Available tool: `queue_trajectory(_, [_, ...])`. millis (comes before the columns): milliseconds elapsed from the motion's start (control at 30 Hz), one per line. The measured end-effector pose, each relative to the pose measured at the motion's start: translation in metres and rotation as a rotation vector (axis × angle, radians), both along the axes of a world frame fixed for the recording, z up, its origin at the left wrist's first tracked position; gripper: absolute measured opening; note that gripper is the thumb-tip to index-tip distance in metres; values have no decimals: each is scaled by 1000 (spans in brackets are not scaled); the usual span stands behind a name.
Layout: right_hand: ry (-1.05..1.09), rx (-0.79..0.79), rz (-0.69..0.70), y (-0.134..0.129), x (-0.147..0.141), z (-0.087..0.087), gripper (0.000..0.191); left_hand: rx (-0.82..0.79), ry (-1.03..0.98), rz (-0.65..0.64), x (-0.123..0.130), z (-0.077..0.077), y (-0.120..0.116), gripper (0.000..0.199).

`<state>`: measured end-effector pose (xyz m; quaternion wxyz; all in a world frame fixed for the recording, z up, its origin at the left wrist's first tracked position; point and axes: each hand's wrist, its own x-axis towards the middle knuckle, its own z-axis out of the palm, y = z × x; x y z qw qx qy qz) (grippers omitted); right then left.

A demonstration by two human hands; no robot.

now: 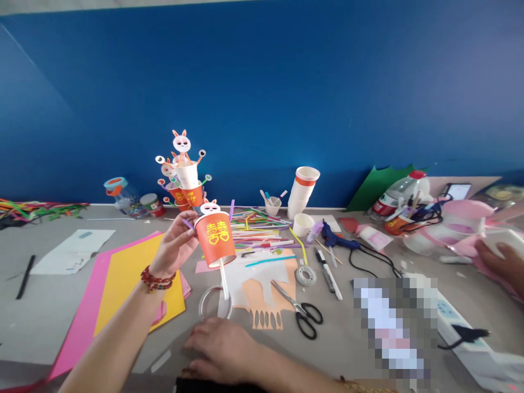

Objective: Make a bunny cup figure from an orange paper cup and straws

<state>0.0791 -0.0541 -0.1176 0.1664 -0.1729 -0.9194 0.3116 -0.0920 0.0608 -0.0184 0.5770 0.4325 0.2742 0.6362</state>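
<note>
My left hand point(179, 243) is closed on a red paper cup point(215, 243) with yellow printed characters, held up off the table. A white rabbit face shows above the cup's rim, purple straws stick out at both sides, and a white straw point(223, 278) hangs from its underside. Close to the table's near edge is my right hand point(223, 349), fingers loosely apart and pointing left, with nothing visible in them. Just beyond it stands a roll of clear tape point(203, 308). Scissors point(301, 314) with black handles lie to the right, partly over cut peach paper point(266, 321).
Behind the cup stand finished-looking rabbit cups point(189, 177). Coloured straws point(254, 221), stacked paper cups point(302, 191), a blue glue gun point(338, 237) and markers point(327, 273) lie farther back. Yellow card point(131, 273) is left; another person's hand point(501, 262) and a power strip point(458, 327) are right.
</note>
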Motion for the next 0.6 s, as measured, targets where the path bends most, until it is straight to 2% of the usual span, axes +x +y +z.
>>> queue_trajectory(100, [24,13,-61,14,26,2,19,-3,7,-8,-2,-6,0,34])
queue_trajectory(133, [-6,18,-154,22,40,4,16,0,11,-13,-2,-9,-1,35])
queue_trajectory(200, [-203,69,-516,42,73,9,11,3,22,-24,-3,-14,-2,37])
queue_trajectory(233, [-251,88,-651,54,90,11,13,3,28,-27,-3,-17,-3,38])
queue_trajectory(300, [-311,125,-814,75,120,12,18,-6,44,-35,-2,-23,-5,39])
queue_trajectory(367, [-359,161,-904,92,141,12,17,-13,50,-39,0,-28,-7,38])
queue_trajectory(433, [-397,188,-945,101,149,9,14,-14,52,-51,3,-31,-9,36])
queue_trajectory(600, [-420,206,-956,108,143,1,12,-3,79,-59,4,-32,-14,36])
